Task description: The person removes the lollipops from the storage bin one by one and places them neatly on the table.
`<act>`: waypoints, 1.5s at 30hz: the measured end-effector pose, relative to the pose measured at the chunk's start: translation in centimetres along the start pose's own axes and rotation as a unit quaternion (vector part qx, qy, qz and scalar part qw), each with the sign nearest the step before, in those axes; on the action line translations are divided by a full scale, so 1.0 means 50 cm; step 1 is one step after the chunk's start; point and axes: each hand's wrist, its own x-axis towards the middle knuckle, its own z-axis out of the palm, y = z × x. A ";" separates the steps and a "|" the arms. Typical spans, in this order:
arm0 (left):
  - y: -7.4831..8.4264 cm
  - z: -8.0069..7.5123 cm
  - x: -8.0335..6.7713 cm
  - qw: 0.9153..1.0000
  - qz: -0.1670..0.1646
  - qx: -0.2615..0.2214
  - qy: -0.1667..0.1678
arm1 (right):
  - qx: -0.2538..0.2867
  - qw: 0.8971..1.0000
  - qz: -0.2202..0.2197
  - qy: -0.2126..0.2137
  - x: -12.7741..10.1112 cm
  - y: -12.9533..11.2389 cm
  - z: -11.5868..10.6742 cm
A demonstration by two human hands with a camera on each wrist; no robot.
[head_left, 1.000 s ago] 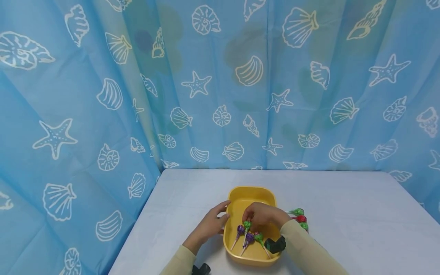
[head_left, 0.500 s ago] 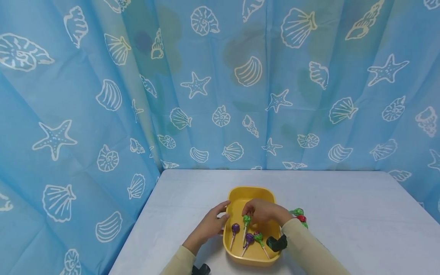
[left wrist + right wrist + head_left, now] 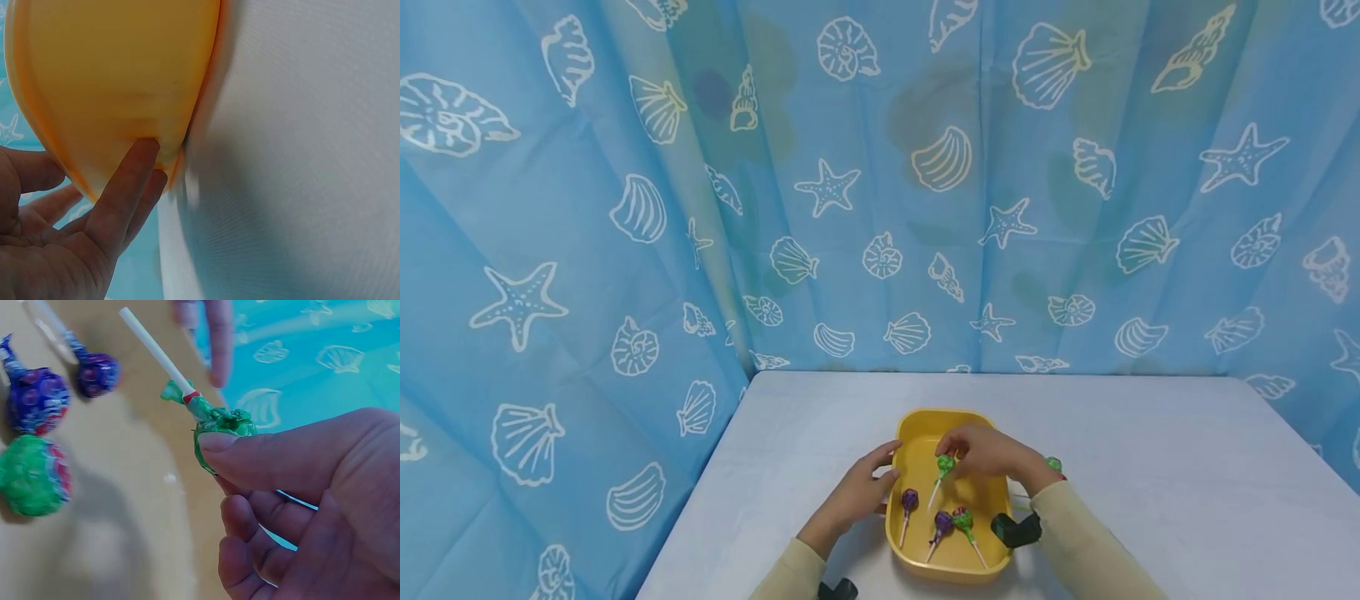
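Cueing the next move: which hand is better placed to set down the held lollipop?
Probably the right hand: it pinches the green lollipop over the yellow tray; the left hand only touches the tray.

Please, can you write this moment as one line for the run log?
right hand: pinches green lollipop | left hand: touches yellow tray | in tray: two purple lollipops, green-red lollipop

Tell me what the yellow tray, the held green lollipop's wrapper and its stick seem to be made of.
Yellow tray: probably molded plastic with a soft sheen; walls look smooth, corners rounded.
Green wrapper: likely thin plastic film or foil, shiny; it crinkles and catches light.
White stick: paper or plastic, smooth-looking; can't tell which.
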 end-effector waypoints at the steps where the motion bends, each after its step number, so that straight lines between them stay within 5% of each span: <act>1: -0.001 0.001 0.000 1.000 0.001 0.001 0.000 | 0.004 1.000 -0.006 0.005 -0.004 0.000 -0.006; 7: -0.007 -0.001 0.002 1.000 0.007 -0.002 -0.002 | 0.014 0.999 -0.016 0.041 -0.027 -0.001 -0.038; 17: -0.012 0.000 0.000 1.000 0.007 -0.005 -0.006 | 0.008 0.994 0.048 0.101 -0.065 0.017 -0.051; 45: -0.010 0.002 0.003 1.000 0.007 -0.004 0.000 | 0.010 0.959 0.122 0.254 -0.203 0.128 -0.115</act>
